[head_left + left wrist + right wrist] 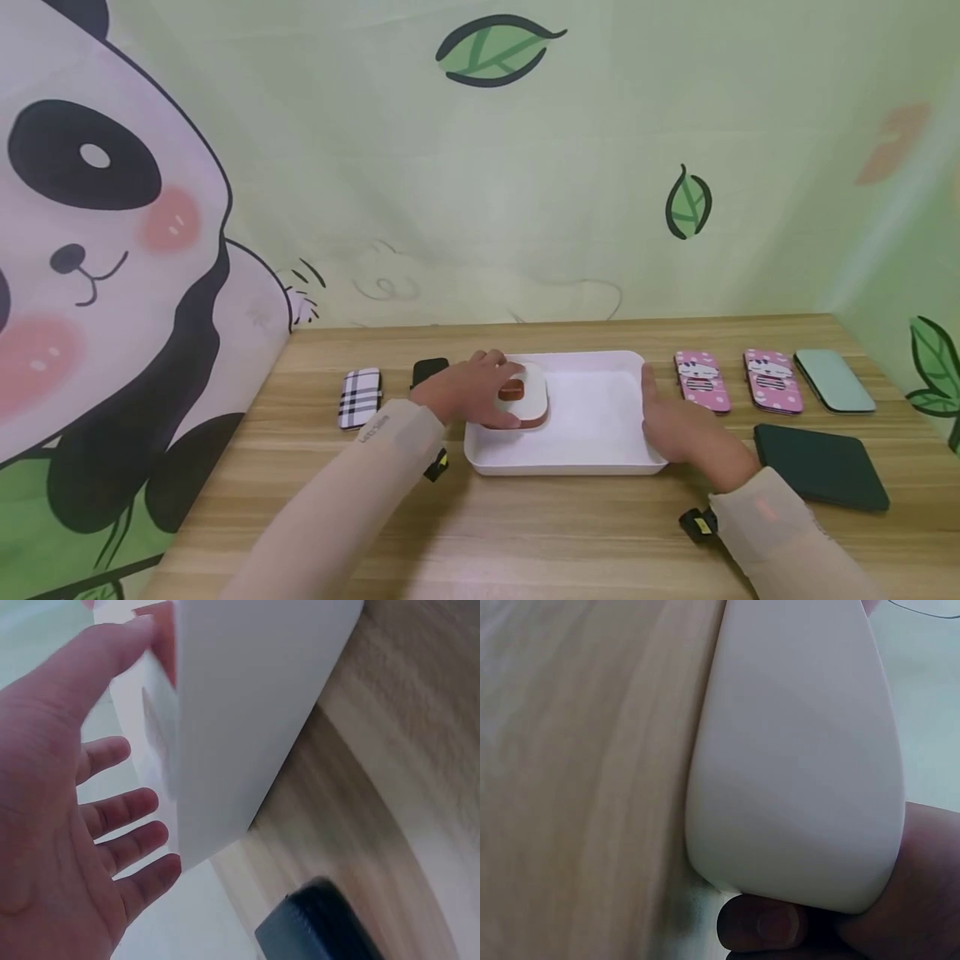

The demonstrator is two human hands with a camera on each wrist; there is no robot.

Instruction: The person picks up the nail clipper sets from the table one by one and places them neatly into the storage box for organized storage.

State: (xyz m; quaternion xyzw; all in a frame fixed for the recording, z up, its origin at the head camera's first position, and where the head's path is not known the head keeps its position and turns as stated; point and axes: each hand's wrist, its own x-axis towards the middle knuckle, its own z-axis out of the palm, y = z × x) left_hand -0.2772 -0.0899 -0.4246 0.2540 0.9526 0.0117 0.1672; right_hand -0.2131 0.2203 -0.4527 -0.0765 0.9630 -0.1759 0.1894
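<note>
Sleeves [322,500] nearest. Left hand [472,392] spread at white-topped box [534,396], cannot tell if gripping; right hand [675,425] clamped on tray [592,417]. Box likely light, stiff; best held by sides.

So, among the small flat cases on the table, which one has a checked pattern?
The leftmost case, beside the black one. Only it shows dark checks on white; the two pink cases show cats, and the pale green one is plain.

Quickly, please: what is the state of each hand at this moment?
Left hand: touching the white-and-brown item; whether it grips it, I cannot tell.
Right hand: closed, holding the white tray at its right end.
</note>
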